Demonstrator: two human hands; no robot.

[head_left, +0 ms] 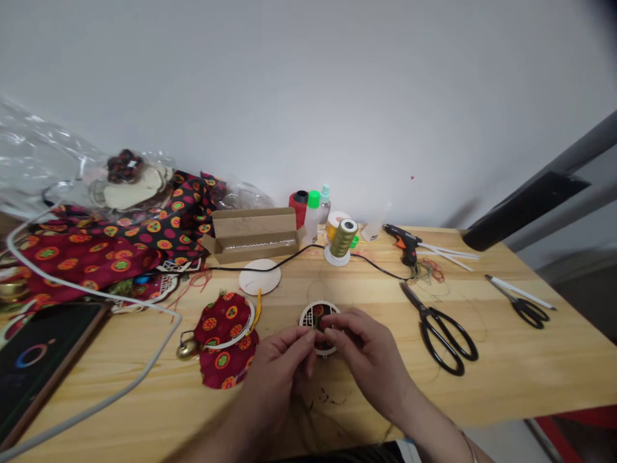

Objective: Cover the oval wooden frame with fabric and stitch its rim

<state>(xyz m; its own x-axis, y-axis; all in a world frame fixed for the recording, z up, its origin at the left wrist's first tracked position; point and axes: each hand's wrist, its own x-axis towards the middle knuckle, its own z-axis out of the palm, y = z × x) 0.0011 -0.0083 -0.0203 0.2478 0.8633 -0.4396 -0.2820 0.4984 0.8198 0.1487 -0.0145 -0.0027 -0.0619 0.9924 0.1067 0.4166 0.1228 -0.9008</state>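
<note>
Meeting over a small round lattice frame [307, 317], the left hand [284, 357] and the right hand [369, 347] bring their fingertips almost together. Both grips are narrow, thumbs set against curled fingers, probably because whatever is handled there is fine; from where I stand, I cannot tell whether anything is pinched. The frame lies right beneath the fingertips, its far rim showing beyond them, likely so both hands can reach it equally.

Just left of the left hand rests a red patterned fabric piece [222, 316] with a brass bell [187, 348] beside it, perhaps set aside to free the middle. Large black-handled scissors [446, 337] lie to the right of the right hand, seemingly within easy reach. Beyond both hands, an olive thread spool [342, 239] stands upright, which should stop it rolling.
</note>
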